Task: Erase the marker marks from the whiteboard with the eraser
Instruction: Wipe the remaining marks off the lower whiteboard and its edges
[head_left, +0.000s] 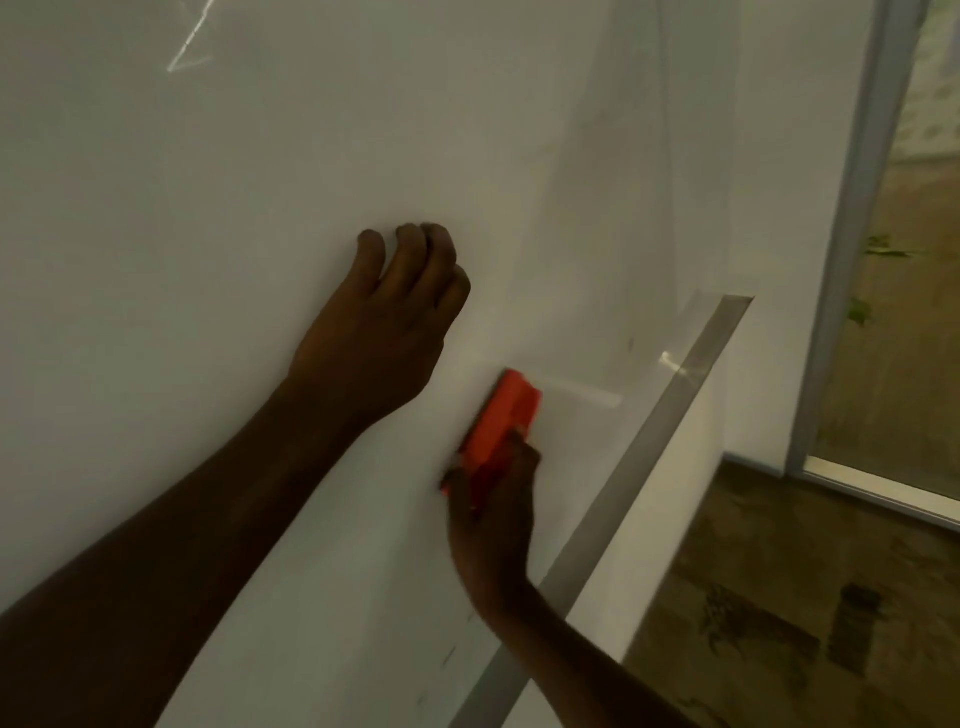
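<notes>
Left hand (379, 332) curled, empty, on glossy whiteboard (208, 208); right hand (493, 525) grips orange block eraser (501, 421).

The left hand (384, 322) and right hand (493, 525) are bare. The left forearm (182, 509) and right forearm (582, 660) are uncovered to the frame edge.

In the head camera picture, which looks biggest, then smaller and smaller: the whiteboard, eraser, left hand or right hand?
1. whiteboard, fills most of the view
2. left hand
3. right hand and eraser: these look about alike, and the hand covers part of the eraser, so I won't rank them.
</notes>
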